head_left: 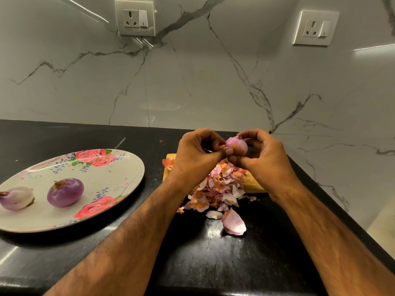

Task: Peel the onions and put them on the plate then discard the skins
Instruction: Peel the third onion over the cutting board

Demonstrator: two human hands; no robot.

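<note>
A small pink onion (236, 144) is held up between both hands above the wooden cutting board (253, 185). My right hand (265, 161) curls round the onion from the right. My left hand (196, 157) pinches at its papery skin on the left side. Below them a heap of onion skins (220, 186) covers the board and spills onto the black counter. Two peeled purple onions (65, 192) (16, 198) lie on the floral plate (111, 171) at the left.
A thick pale onion layer (234, 223) lies on the black counter (213, 263) in front of the heap. A marble wall with two sockets (135, 18) (316, 27) stands behind. The counter's right edge runs diagonally past my right forearm.
</note>
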